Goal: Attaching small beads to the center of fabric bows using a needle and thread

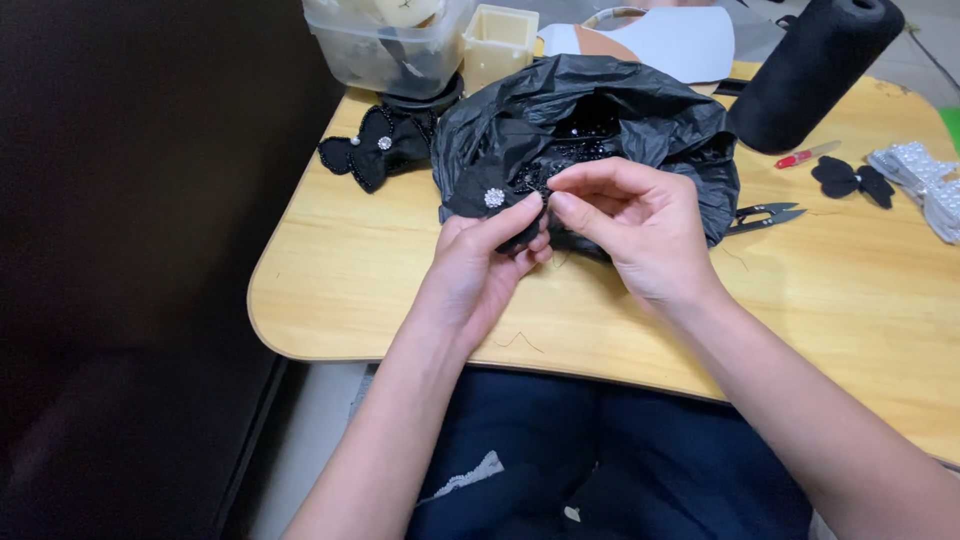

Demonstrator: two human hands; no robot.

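Here the left hand held a black fabric bow with a small rhinestone centre, thumb and fingers clamped on its lower edge. The bow sat just above the table, right in front of a crumpled black plastic bag. The right hand met the left at the bow's right side, thumb and index fingertips pinched together; probably on a bead or thread, too small to tell. The bag's mouth was open and showed black beaded pieces inside.

Left of the bag lay a finished black bow with beaded trim, touching the base of a clear plastic container. A cream square box stood just beside that container. A large black thread cone lay tilted at the back right. Thread snips rested just right of the bag. Further right were a red-handled tool, a plain black bow and white pearl-trimmed bows at the table edge.
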